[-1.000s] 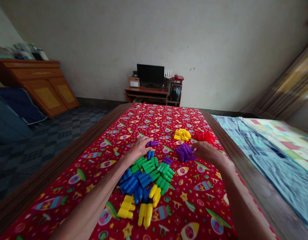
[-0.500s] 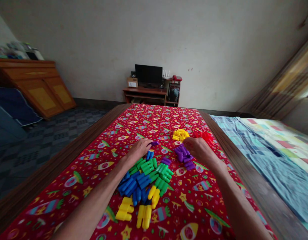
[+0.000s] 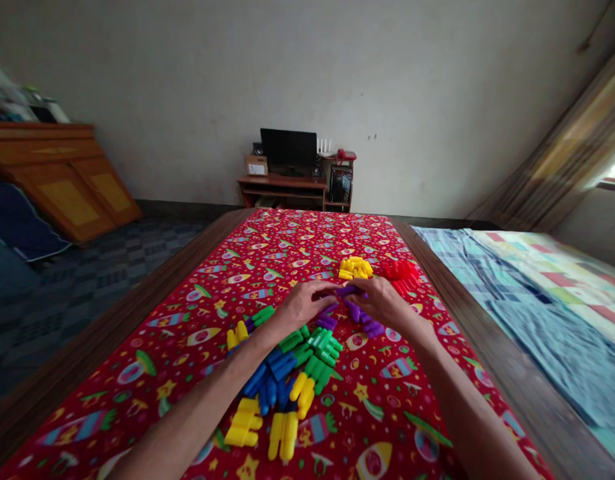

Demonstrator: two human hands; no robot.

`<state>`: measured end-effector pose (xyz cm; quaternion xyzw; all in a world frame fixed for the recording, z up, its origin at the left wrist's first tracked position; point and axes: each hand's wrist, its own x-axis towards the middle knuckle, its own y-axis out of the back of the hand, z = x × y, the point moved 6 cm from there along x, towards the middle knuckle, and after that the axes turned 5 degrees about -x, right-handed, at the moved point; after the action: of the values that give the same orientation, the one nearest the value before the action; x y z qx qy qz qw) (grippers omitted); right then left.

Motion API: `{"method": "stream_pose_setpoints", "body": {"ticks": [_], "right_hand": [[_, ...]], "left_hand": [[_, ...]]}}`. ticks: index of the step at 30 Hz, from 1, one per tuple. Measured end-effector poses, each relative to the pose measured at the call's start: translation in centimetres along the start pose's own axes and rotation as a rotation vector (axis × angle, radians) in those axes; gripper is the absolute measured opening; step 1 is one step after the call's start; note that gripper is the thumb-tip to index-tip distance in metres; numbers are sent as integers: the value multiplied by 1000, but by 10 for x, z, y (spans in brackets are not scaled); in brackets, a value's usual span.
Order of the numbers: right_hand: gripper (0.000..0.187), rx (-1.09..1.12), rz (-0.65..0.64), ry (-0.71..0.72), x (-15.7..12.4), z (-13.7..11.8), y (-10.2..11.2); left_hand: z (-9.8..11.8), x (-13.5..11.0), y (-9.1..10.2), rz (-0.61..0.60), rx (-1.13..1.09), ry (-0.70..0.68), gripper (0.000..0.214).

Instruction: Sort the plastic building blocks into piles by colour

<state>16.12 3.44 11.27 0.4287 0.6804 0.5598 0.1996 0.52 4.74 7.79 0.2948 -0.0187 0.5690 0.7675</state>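
Between my two hands is a purple plastic building block (image 3: 346, 291). My left hand (image 3: 305, 304) pinches its left end, and the fingers of my right hand (image 3: 380, 301) close on its right end. Below my right hand lie several purple blocks (image 3: 371, 327), partly covered by it. Another purple block (image 3: 327, 320) rests just under my left fingers. Nearer to me, green blocks (image 3: 323, 345), blue blocks (image 3: 282, 363) and yellow blocks (image 3: 283, 435) form a mixed heap, partly hidden by my left forearm.
Beyond my right hand are a yellow pile (image 3: 356, 268) and a red pile (image 3: 402, 275) of blocks. A red patterned cloth (image 3: 267, 267) covers the wooden table (image 3: 187, 257). A bed (image 3: 517, 300) stands on the right, and a desk with a monitor (image 3: 288, 148) at the far wall.
My left hand has moved right with the purple block, and my right hand has come slightly left to meet it. Yellow and green blocks behind my left forearm have come into view.
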Motion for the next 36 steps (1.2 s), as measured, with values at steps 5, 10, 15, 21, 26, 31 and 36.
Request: {"method": "stream_pose_setpoints", "body": {"ticks": [5,10,15,21,26,31,36], "right_hand": [[10,76,-427,-134,-16,38,0],[10,118,-508,-245,-23,54,-8],[11,7,-302,-282,-21,57,3],[11,-99,-172,-188,-21,47,15],[16,-54,-27,-110,-20,21,32],[17,34,52,65,-9,-25,4],[11,-104,19,206,-12,-60,-61]], "left_hand": [[-27,39,-27,55,-52,128,23],[-36,65,-60,-9,-38,121,25],[-46,66,-69,-15,46,145,22],[-31,58,-62,-2,195,88,18],[-9,41,-22,11,287,6,32],[-17,-4,41,-2,452,34,36],[-28,-64,51,-133,542,39,45]]}}
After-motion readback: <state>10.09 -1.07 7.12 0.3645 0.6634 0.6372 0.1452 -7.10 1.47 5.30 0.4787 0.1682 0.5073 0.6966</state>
